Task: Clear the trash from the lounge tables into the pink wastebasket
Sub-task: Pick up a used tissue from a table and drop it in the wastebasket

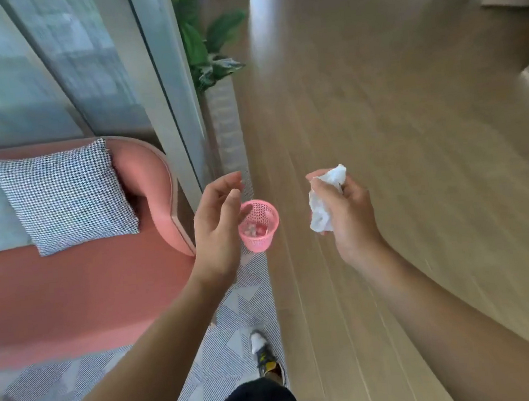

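Down by the end of the pink sofa (87,282) stands the pink wastebasket (261,233), on the floor at the rug's edge, pale scraps already in its bottom, so part of the clearing looks done. The right hand (349,218) has its grip closed round a crumpled white tissue (320,208), held right of the basket, not yet dropped. The left hand (217,224) is empty, its grip loose, crossing the basket's left rim in view (touching it? can't tell). No surface in sight, so what's left is unknown. The tissue looks soft, wadded, featherlight.
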`<state>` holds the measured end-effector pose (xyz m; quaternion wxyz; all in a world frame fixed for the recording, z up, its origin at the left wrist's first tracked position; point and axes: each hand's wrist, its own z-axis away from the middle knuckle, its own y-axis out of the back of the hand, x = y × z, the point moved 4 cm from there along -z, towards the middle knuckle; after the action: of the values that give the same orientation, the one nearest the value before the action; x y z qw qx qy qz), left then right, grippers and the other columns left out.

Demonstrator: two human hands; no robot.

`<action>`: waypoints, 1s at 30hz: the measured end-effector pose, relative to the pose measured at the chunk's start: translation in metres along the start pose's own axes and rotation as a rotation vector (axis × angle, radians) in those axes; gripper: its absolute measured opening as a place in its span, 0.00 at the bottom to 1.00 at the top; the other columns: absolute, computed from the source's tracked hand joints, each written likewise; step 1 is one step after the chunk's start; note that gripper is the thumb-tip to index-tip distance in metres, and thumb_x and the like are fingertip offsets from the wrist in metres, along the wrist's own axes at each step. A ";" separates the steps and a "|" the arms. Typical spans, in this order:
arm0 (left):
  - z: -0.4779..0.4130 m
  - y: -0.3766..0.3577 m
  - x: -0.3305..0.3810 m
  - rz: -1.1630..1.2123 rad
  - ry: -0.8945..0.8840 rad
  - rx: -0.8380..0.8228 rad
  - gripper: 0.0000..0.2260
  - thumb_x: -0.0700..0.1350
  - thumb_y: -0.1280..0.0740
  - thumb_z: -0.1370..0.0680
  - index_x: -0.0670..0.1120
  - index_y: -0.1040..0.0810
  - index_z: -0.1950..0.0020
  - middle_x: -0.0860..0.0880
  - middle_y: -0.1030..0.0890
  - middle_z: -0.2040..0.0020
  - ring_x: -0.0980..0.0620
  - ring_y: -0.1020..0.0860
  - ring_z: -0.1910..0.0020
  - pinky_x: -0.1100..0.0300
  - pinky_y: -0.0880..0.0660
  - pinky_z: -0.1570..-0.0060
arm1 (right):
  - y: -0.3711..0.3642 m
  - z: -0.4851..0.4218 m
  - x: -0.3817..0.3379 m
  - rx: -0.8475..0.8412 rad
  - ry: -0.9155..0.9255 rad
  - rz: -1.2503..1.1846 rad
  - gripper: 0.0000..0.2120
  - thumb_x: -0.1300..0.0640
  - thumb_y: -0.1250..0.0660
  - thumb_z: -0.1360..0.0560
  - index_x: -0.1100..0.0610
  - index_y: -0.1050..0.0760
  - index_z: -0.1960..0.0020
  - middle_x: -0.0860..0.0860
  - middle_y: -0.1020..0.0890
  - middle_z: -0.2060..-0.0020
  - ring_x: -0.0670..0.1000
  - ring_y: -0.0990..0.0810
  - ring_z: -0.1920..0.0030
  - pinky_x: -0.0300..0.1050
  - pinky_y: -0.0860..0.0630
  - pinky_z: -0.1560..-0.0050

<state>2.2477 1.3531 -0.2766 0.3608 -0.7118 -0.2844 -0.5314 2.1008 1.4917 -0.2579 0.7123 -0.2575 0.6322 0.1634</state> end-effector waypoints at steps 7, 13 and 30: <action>-0.117 -0.006 -0.023 0.006 0.036 -0.003 0.09 0.54 0.34 0.21 0.61 0.16 0.44 0.57 0.17 0.42 0.56 0.19 0.37 0.54 0.18 0.42 | -0.041 -0.114 0.003 0.004 -0.006 0.058 0.06 0.51 0.32 0.28 0.51 0.20 0.52 0.41 0.25 0.70 0.45 0.28 0.70 0.37 0.33 0.69; -0.182 -0.018 -0.042 -0.009 0.085 -0.013 0.13 0.55 0.35 0.23 0.54 0.19 0.41 0.55 0.18 0.41 0.54 0.19 0.37 0.53 0.18 0.41 | -0.053 -0.182 0.013 0.006 -0.050 0.067 0.08 0.51 0.33 0.28 0.52 0.20 0.50 0.42 0.26 0.70 0.45 0.28 0.69 0.37 0.33 0.67; -0.297 -0.062 -0.150 -0.066 0.235 0.279 0.12 0.61 0.37 0.22 0.64 0.18 0.42 0.51 0.16 0.40 0.52 0.19 0.35 0.54 0.19 0.45 | -0.041 -0.379 0.088 -0.136 -0.293 0.081 0.14 0.49 0.31 0.29 0.55 0.18 0.47 0.47 0.20 0.62 0.50 0.24 0.63 0.42 0.29 0.61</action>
<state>1.9945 1.1435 -0.3555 0.4690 -0.5780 -0.3345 -0.5779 1.8276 1.2327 -0.3642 0.7705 -0.2529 0.5188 0.2704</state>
